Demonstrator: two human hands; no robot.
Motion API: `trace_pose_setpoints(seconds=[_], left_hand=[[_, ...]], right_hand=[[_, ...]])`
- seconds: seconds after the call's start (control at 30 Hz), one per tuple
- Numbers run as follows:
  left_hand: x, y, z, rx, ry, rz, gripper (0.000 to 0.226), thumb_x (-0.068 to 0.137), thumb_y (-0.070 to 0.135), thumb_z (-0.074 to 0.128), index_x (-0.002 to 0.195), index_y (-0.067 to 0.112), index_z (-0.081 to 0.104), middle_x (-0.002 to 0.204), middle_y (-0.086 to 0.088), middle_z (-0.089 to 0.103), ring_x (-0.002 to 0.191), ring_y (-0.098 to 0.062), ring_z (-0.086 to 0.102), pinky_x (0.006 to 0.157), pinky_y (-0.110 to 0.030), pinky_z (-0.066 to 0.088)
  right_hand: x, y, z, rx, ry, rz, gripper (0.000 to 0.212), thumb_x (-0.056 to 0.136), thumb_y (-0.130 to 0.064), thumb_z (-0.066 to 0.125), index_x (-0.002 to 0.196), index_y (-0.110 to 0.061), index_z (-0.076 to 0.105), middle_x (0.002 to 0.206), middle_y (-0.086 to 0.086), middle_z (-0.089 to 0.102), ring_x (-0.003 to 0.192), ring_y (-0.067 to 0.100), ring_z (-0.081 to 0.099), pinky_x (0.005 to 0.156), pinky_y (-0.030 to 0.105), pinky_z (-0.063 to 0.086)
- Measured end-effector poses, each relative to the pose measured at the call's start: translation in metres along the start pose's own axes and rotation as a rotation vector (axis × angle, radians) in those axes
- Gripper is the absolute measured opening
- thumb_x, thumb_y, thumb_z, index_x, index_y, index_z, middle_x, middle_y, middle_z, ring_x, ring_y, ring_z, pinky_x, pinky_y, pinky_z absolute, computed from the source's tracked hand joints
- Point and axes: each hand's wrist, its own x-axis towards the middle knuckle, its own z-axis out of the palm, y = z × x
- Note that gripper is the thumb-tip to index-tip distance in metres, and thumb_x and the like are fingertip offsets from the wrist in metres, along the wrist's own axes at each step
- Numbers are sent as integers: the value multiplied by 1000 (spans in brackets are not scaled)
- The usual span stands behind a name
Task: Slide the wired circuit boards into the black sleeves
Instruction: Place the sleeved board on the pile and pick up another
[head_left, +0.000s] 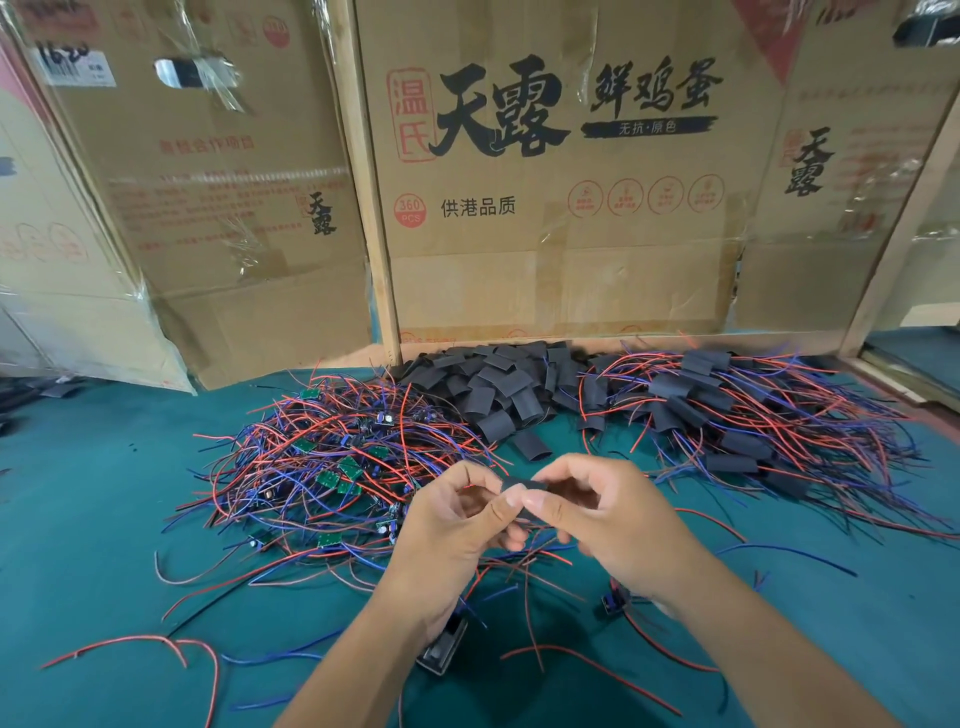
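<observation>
Both hands hold one black sleeve (524, 486) above the green surface (93, 519): left hand (457, 525) and right hand (608, 514) fingers pinch its ends, seemingly opening it. Next, a wired board from the left pile (332, 467) must enter.

Sleeve (524, 486) mostly hidden by fingertips of both hands, ends not visible. Board (441, 647) under left wrist half covered. Forearms cut off at bottom edge.

I see flattened brown cardboard egg cartons (561, 208) standing behind a teal felt-covered table (93, 499), framed by pale wooden posts (371, 197).
</observation>
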Motion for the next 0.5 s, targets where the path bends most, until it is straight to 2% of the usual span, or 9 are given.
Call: trace_pose_setpoints(seconds=[0.07, 0.17, 0.23, 0.33, 0.4, 0.47, 0.5], left_hand=[[0, 0, 1, -17, -19, -17, 21, 85, 27, 71, 86, 8, 64, 80, -25, 67, 61, -27, 61, 62, -33, 54], [0, 2, 2, -56, -34, -43, 33, 90, 33, 62, 96, 1, 63, 81, -20, 68, 64, -24, 61, 60, -29, 54], [3, 3, 0, -29, -2, -50, 34, 88, 33, 62, 96, 0, 63, 79, -16, 67, 62, -21, 58, 57, -28, 52], [7, 2, -6, 39, 85, -32, 23, 93, 28, 60, 86, 7, 68, 73, -12, 63, 56, -17, 53, 51, -24, 46], [10, 2, -11, 70, 136, -15, 25, 98, 22, 58, 78, 12, 70, 69, -10, 60, 53, -16, 50, 48, -23, 42], [12, 4, -18, 92, 178, -1, 29, 100, 19, 56, 76, 12, 71, 65, -7, 57, 52, -16, 46, 47, -24, 39], [13, 6, -21, 88, 203, 10, 29, 101, 19, 55, 78, 9, 71, 64, -7, 55, 52, -16, 45, 47, -24, 38]], right_hand=[[1, -1, -2, 35, -11, 67, 6, 87, -24, 71, 83, -21, 69, 58, -6, 61, 50, 4, 51, 50, 14, 38], [16, -10, -22, -23, 34, 116, 3, 83, -27, 72, 81, -25, 70, 56, -3, 62, 49, 6, 51, 49, 18, 37], [40, -18, -53, -84, 137, 104, 4, 81, -28, 72, 81, -25, 71, 55, -2, 63, 46, 5, 49, 43, 17, 36], [89, -18, -110, -160, 394, 151, 6, 83, -22, 71, 83, -17, 71, 59, 3, 65, 41, 8, 50, 38, 21, 35], [117, -6, -143, -379, 499, 242, 10, 85, -21, 66, 81, -12, 71, 65, 8, 70, 40, 9, 56, 43, 25, 45], [135, 11, -169, -634, 505, 310, 23, 85, -21, 61, 74, -4, 71, 68, 14, 70, 56, 23, 66, 58, 32, 54], [141, 18, -179, -719, 496, 332, 26, 85, -21, 59, 71, -1, 68, 69, 16, 68, 67, 29, 67, 62, 34, 51]])
